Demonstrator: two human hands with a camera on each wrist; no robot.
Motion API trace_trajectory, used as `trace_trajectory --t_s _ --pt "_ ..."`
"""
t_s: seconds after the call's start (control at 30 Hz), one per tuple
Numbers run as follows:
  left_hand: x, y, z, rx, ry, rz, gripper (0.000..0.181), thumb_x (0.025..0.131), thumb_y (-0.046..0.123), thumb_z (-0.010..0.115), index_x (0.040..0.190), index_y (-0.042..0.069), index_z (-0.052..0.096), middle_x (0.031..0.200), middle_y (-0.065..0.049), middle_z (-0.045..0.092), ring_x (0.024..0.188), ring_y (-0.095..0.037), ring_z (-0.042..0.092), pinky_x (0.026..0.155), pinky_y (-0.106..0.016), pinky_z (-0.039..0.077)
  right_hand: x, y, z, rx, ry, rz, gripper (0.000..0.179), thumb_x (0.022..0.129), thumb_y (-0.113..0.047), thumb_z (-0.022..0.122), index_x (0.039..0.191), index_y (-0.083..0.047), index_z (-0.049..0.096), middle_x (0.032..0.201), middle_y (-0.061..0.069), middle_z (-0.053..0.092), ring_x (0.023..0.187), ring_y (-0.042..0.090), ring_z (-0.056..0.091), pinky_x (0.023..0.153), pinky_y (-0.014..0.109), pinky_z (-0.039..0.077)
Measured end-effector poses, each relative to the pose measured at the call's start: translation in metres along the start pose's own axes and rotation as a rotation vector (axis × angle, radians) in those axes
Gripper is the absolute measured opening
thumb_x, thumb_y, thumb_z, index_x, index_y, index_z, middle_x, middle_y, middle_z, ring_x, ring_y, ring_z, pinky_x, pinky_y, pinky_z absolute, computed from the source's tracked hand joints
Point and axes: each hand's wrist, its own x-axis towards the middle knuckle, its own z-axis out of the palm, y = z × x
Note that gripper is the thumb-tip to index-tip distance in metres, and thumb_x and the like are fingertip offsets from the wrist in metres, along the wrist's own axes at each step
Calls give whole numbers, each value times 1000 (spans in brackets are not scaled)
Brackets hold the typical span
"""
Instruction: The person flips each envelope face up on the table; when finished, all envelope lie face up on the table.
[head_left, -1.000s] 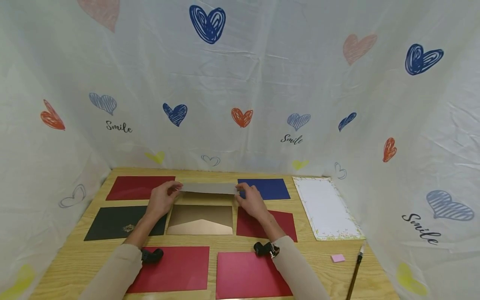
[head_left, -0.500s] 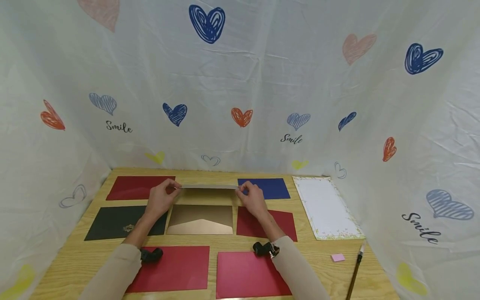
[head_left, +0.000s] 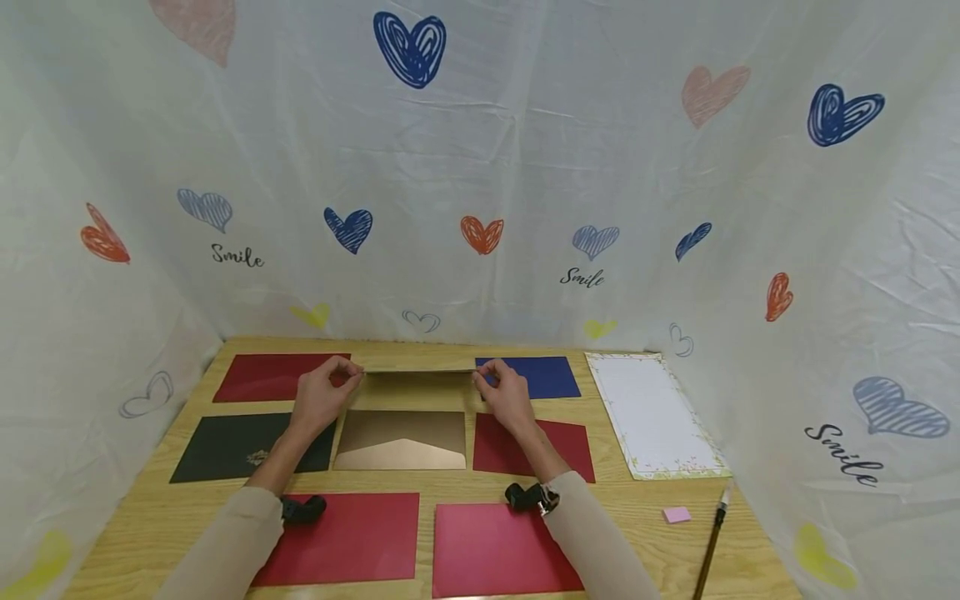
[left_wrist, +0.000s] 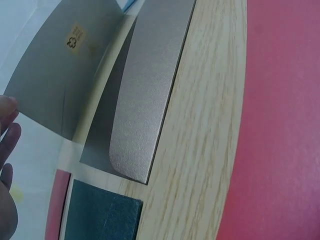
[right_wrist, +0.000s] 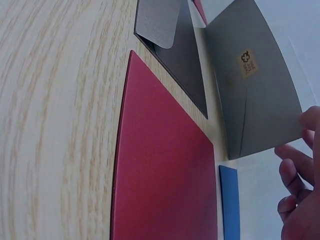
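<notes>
A grey envelope (right_wrist: 245, 100) stands tilted up on its long edge at the back middle of the table, a small recycling mark printed on its face. Seen from the head, only its thin upper edge shows. My left hand (head_left: 322, 398) pinches its left top corner between thumb and fingers. At the opposite corner my right hand (head_left: 512, 400) pinches it likewise. Just in front lies a bronze envelope (head_left: 401, 433) with its flap facing up. A dark green envelope (head_left: 225, 446) lies under my left forearm, and a red envelope (head_left: 570, 450) is partly covered by my right wrist.
Behind the hands lie a dark red envelope (head_left: 262, 377) and a blue envelope (head_left: 551, 377). Two red envelopes, one left (head_left: 367, 542) and one right (head_left: 487, 550), lie in front. At right are bordered letter paper (head_left: 656, 417), a pink block (head_left: 677, 515) and a brush (head_left: 712, 533).
The grey envelope has been tipped more upright, its visible face narrowing to a thin edge in the head view. Both hands keep their pinch and have hardly shifted.
</notes>
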Motion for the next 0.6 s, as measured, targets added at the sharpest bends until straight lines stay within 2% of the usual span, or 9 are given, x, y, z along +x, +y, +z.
trace_trajectory --t_s 0.17,0.33,0.6 --pt "2 1 0 -17 22 12 6 90 11 75 95 13 71 97 -5 76 89 -22 69 68 -16 43 0 -2 0 7 21 -17 23 100 -37 63 112 -18 67 112 2 71 69 13 56 58 29 44" --pt "3 3 -1 -18 30 -8 4 92 9 73 97 10 73 101 -8 76 93 -25 69 71 -15 43 0 -3 0 7 21 -26 23 100 -34 63 116 -18 66 110 2 69 77 13 57 63 30 45" --pt "4 2 3 11 54 53 9 91 6 73 100 9 75 101 -9 74 89 -25 68 76 -36 48 -1 -6 0 -51 -3 -36 33 101 -29 61 129 -12 64 86 3 59 76 17 50 61 32 39"
